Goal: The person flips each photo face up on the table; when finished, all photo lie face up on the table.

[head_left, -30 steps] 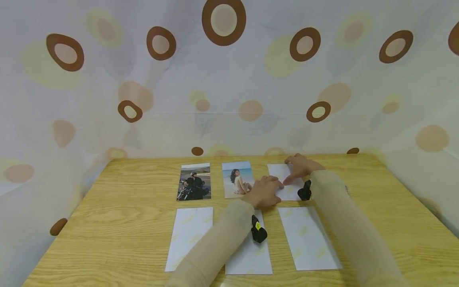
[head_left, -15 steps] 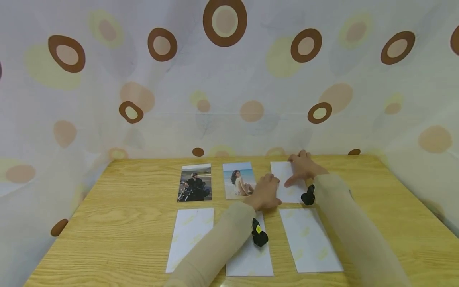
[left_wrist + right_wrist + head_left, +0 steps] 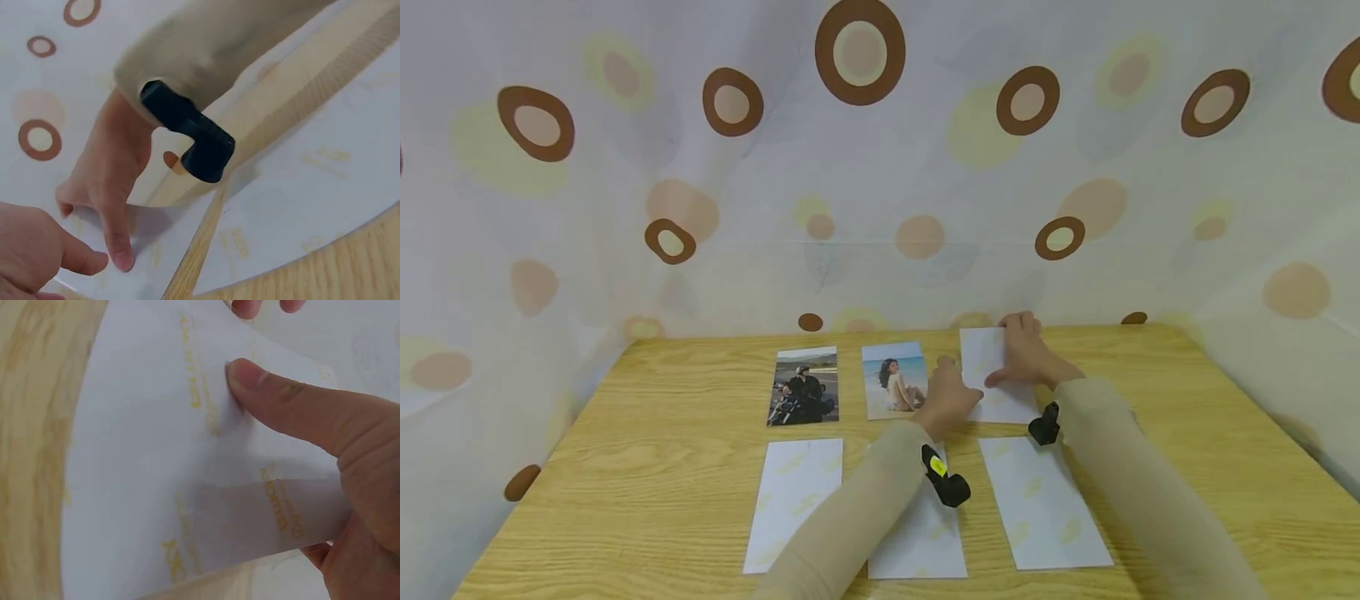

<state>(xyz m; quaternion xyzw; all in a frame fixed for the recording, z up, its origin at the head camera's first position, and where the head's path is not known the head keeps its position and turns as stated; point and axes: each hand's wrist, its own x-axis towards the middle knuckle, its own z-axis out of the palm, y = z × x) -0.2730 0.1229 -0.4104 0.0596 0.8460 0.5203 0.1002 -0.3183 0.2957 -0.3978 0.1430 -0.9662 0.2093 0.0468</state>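
The right hand (image 3: 1030, 353) pinches a white sheet (image 3: 982, 357) in its grip; the left hand (image 3: 949, 400), grip relaxed, is at the sheet's eight o'clock

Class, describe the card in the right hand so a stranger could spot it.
On the wooden table, find the far row, nearest the spotted curtain. At its right end, gripped by the right hand, is the white card with yellow print. Unlike the motorcyclist photo and beach photo in its row, it shows no picture; the other white cards lie in the nearer row.
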